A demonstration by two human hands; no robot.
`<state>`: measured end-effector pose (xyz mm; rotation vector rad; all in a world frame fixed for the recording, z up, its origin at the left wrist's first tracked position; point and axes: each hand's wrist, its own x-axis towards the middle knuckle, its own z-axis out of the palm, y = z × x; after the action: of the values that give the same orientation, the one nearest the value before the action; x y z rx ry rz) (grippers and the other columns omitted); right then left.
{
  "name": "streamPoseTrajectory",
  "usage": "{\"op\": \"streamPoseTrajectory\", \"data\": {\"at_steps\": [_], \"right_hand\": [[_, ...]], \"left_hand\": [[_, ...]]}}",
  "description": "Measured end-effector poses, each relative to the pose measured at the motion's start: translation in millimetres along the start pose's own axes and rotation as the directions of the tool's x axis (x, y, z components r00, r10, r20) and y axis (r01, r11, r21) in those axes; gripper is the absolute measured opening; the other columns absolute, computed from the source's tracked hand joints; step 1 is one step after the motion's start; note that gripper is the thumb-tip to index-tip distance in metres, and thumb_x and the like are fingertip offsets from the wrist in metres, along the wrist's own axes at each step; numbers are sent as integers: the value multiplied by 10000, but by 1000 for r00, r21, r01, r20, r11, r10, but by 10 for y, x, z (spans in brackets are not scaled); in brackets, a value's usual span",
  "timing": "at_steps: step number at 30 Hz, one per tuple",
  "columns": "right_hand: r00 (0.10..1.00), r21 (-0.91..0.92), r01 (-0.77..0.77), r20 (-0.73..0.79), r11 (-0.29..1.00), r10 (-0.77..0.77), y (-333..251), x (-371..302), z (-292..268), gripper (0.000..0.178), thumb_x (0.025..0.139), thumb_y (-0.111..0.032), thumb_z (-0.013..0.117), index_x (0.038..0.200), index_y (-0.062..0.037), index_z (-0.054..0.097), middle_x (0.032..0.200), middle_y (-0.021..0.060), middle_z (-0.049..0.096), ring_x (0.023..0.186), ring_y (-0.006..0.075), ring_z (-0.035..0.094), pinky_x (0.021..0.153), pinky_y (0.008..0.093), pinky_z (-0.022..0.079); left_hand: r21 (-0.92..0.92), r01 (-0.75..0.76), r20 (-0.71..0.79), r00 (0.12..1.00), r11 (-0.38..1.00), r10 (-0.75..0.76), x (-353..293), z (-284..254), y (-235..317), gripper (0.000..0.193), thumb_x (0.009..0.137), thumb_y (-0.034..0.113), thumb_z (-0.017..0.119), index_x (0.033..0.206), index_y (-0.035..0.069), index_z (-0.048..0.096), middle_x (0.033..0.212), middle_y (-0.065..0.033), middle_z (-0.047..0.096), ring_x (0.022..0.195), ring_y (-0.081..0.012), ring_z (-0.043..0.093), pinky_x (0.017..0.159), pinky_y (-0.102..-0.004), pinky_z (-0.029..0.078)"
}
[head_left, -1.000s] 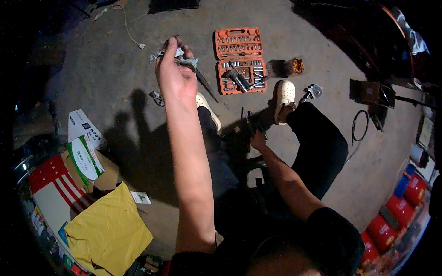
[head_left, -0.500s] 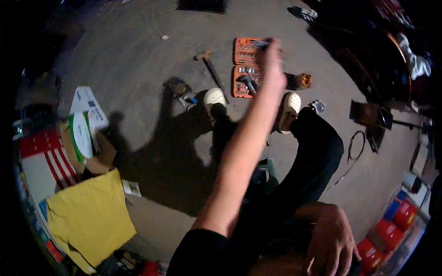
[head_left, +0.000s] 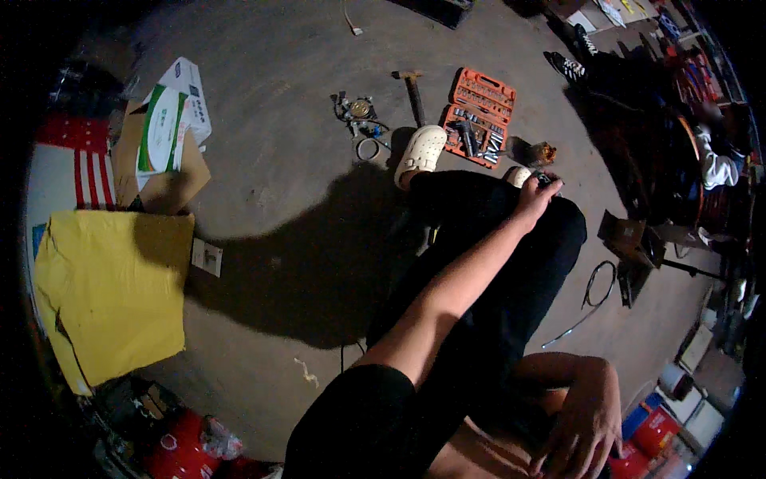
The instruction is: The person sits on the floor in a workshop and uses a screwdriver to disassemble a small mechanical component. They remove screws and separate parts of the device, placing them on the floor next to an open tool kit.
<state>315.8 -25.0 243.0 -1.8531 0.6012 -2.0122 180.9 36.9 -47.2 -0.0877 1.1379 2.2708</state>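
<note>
My left hand (head_left: 536, 197) reaches out past my right knee, fingers closed around a small dark metal part (head_left: 546, 182), mostly hidden by the hand. Just beyond it are the toe of a cream clog (head_left: 519, 176) and a dark cylindrical part with a coppery end (head_left: 542, 153). Close to my body, my right hand (head_left: 586, 411) hangs with its fingers loosely apart and nothing visible in them. Ahead on the floor lies an orange socket set case (head_left: 483, 94), opened flat, with a dark power tool (head_left: 466, 137) on it.
A hammer (head_left: 415, 100), a metal assembly with hoses (head_left: 359, 112) and a ring (head_left: 368, 149) lie ahead. Yellow sheet (head_left: 120, 287) and cardboard box (head_left: 187, 172) stand left. A cable (head_left: 600, 286) and dark box (head_left: 630, 235) lie right; a person's shoes (head_left: 568, 68) show far right.
My left hand has drawn back from above the socket case to beside my right clog and closed on the small part. My view has turned; my right hand stays low.
</note>
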Motion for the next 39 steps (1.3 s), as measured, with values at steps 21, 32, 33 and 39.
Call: {"op": "streamPoseTrajectory", "data": {"at_steps": [21,32,33,39], "right_hand": [[988,-142,-81,122,987,98,-435,-2,719,628,894,-532,444,1163,26,550,1042,185,564,931,299,589,809,365,491],[986,-34,-91,-144,995,85,-256,-664,125,596,749,-579,622,967,-25,585,919,182,565,840,346,557,753,462,477],[944,-230,-202,-304,952,127,-192,-540,-3,554,759,-529,629,983,-23,591,935,182,571,821,335,564,725,445,483],[941,-874,-326,-264,360,209,106,123,-593,305,839,-255,565,1000,-3,623,908,166,590,695,261,582,579,330,486]], "left_hand": [[335,86,-248,969,938,0,-1706,-1469,334,122,842,197,641,874,101,572,730,36,529,666,-65,479,597,-231,380],[490,45,-202,977,871,64,-1751,-1403,241,83,840,142,630,844,77,578,716,49,504,673,-51,444,621,-223,365],[476,73,-204,978,876,29,-1695,-1415,207,93,840,141,630,834,68,573,723,50,493,692,-53,435,645,-228,365],[476,86,-161,987,875,-9,-1227,-1304,680,79,845,113,622,873,45,594,756,20,561,724,-63,500,673,-228,406]]}}
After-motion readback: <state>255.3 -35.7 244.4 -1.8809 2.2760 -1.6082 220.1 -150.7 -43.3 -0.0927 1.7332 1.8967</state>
